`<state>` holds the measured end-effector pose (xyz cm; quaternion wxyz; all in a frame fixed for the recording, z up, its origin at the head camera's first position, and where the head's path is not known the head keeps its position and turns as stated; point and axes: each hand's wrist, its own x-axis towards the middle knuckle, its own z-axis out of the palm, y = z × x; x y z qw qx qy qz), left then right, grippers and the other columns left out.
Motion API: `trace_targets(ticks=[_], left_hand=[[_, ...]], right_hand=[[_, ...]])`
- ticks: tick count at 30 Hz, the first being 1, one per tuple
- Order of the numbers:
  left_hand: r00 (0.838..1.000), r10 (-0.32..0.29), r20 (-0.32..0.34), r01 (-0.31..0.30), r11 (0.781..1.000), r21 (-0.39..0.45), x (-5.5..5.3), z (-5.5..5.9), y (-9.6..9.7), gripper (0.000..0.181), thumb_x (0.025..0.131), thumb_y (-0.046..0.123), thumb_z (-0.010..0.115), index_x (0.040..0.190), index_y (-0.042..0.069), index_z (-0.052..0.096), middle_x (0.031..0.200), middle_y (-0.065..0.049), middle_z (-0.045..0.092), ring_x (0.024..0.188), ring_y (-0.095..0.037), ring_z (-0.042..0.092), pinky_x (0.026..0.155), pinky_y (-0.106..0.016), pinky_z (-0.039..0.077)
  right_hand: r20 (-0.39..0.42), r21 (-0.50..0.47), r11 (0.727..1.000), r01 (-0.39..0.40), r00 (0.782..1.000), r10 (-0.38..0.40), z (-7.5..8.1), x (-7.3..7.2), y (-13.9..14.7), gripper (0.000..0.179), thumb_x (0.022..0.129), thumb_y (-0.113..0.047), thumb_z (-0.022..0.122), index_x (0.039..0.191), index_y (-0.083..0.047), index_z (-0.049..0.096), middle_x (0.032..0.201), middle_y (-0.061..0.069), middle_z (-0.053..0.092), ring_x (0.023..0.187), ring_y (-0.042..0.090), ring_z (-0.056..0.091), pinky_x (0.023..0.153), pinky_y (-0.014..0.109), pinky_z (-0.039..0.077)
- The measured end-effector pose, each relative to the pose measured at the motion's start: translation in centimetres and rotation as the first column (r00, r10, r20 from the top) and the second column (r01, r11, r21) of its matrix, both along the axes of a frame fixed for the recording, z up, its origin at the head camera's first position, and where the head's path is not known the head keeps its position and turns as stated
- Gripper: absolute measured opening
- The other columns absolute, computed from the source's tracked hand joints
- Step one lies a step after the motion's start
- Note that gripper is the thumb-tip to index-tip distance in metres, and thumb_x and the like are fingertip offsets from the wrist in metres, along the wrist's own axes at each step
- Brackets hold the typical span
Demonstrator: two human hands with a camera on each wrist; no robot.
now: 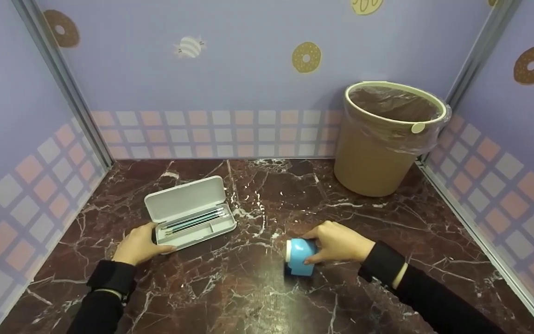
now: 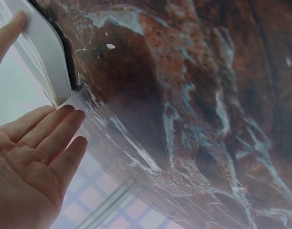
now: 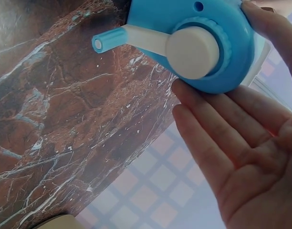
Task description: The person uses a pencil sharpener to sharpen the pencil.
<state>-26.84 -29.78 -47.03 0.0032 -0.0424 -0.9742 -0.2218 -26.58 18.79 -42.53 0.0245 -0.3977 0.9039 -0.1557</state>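
A light grey pencil case (image 1: 197, 237) lies with its lid raised, several pencils (image 1: 197, 220) inside its tray. At its left end is my left hand (image 1: 138, 246), which holds the case between thumb and fingers; the left wrist view shows the thumb on one side of the case (image 2: 46, 47) and fingertips at its corner. To the right, my right hand (image 1: 340, 242) grips a blue pencil sharpener (image 1: 301, 256) by its sides. In the right wrist view the sharpener's white crank arm (image 3: 148, 41) with a blue knob (image 3: 109, 40) faces the camera.
A tan waste bin (image 1: 371, 162) lined with a clear bag stands at the back right. Patterned walls (image 1: 248, 83) enclose the back and sides of the dark red marbled table (image 1: 230, 287). Small white specks lie scattered near the middle.
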Motion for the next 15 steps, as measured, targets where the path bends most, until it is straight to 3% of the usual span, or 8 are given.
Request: trace_targets(ticks=[8,15], left_hand=[[0.999,0.014,-0.048,-0.016,0.999,-0.032,0.6,1.1,1.1,0.088,0.076,0.047,0.086,0.136,-0.01,0.054,0.125,-0.034,0.066,0.111,-0.053,0.064,0.091,-0.064,0.051],[0.996,-0.011,-0.09,0.009,1.0,-0.02,1.2,2.8,4.8,0.092,0.076,0.044,0.087,0.144,-0.007,0.05,0.137,-0.034,0.06,0.122,-0.054,0.06,0.099,-0.063,0.051]], right_hand=[[0.007,0.004,0.999,0.038,0.999,-0.038,0.0,0.2,0.1,0.05,0.079,-0.041,0.087,0.114,-0.007,0.078,0.08,-0.001,0.076,0.057,-0.004,0.042,0.057,0.016,0.041],[0.01,-0.027,0.998,0.052,0.999,-0.052,-0.2,0.3,0.1,0.047,0.078,-0.041,0.087,0.111,-0.008,0.079,0.084,0.001,0.079,0.058,-0.005,0.046,0.056,0.015,0.043]])
